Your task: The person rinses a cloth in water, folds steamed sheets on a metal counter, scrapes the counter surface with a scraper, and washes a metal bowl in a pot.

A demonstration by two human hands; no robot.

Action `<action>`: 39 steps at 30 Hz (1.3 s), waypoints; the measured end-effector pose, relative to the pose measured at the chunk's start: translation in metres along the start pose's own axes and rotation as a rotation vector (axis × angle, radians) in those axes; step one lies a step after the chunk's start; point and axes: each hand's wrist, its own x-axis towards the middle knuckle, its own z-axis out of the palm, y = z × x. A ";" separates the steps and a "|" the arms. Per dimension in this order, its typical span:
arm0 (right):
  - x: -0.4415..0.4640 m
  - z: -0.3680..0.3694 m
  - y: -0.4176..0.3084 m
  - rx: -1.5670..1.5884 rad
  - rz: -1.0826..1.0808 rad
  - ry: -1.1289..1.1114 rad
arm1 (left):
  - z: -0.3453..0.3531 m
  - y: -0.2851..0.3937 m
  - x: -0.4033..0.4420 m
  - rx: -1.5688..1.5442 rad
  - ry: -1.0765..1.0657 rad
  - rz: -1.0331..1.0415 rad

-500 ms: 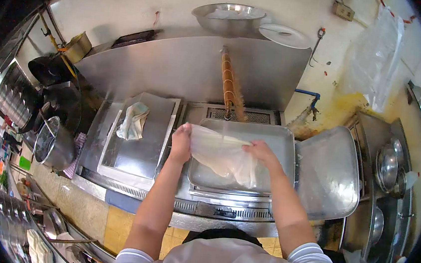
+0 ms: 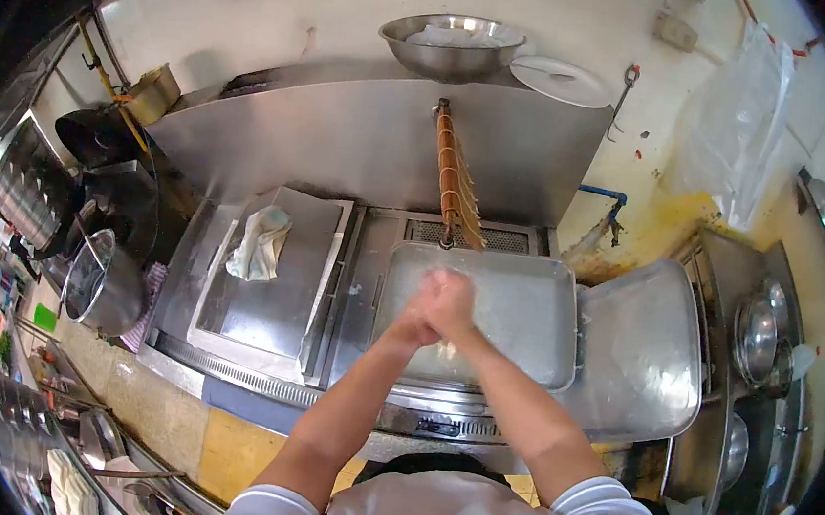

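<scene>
My left hand (image 2: 412,324) and my right hand (image 2: 450,300) are pressed together, fingers closed and a little blurred, over the shallow metal tray (image 2: 525,312). The thin white cloth that was between them is bunched up and mostly hidden by my fingers. Below my hands, a pale patch shows against the tray; I cannot tell whether it is cloth or liquid. Behind the tray hangs a brown, banded pipe (image 2: 446,172), its lower end just above the tray's back edge.
Left of the tray, a crumpled cloth (image 2: 260,244) lies on a metal lid (image 2: 301,297). A second large tray (image 2: 640,346) leans at the right. A metal bowl (image 2: 450,57) and white lid (image 2: 560,81) sit on the back ledge. A tall pot (image 2: 110,295) stands far left.
The cloth was stretched wide between my separated hands; now my hands have come together and the cloth is gathered up within them.
</scene>
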 end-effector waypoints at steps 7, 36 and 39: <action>0.038 -0.051 0.023 -0.080 0.224 -0.305 | 0.027 0.040 -0.051 0.355 0.092 -0.156; 0.005 -0.002 -0.013 -0.042 0.170 -0.039 | 0.043 0.023 -0.042 0.325 0.198 -0.043; -0.002 0.012 0.031 0.384 0.335 -0.055 | 0.027 0.024 -0.037 0.484 0.152 -0.044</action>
